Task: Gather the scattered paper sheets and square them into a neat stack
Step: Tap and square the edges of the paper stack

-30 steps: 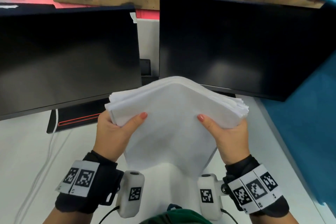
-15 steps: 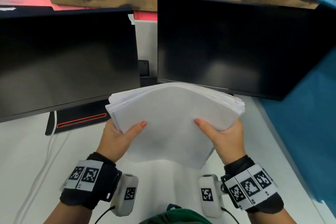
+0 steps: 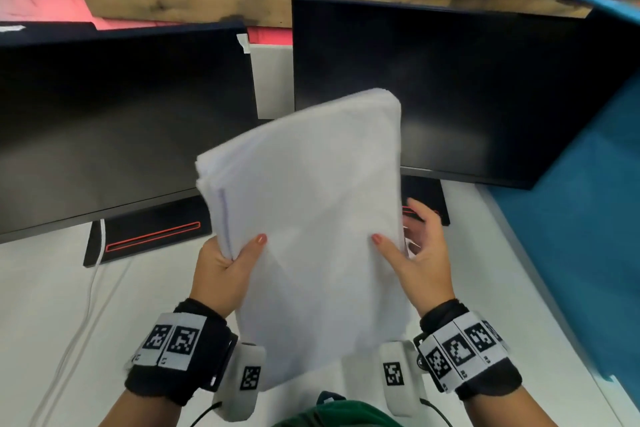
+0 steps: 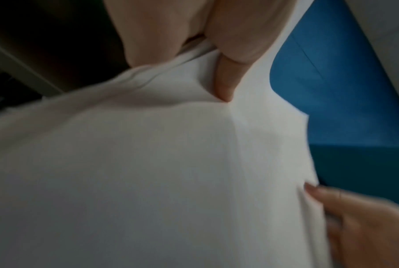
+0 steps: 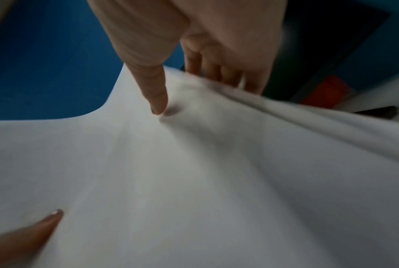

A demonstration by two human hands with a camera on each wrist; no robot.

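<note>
Hands: left [image 3: 221, 270] grips paper stack [image 3: 311, 218]; right [image 3: 420, 253] thumb presses it.

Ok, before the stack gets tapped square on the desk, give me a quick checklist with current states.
1. Left hand grips the paper stack at its left edge: ok.
2. Right hand secure on the stack: cannot tell; thumb on top, fingers behind the right edge.
3. Sheet edges flush: not ok; they fan at the left edge.
4. Stack off the desk: ok.
5. All sheets gathered: cannot tell; the stack hides part of the desk.
</note>
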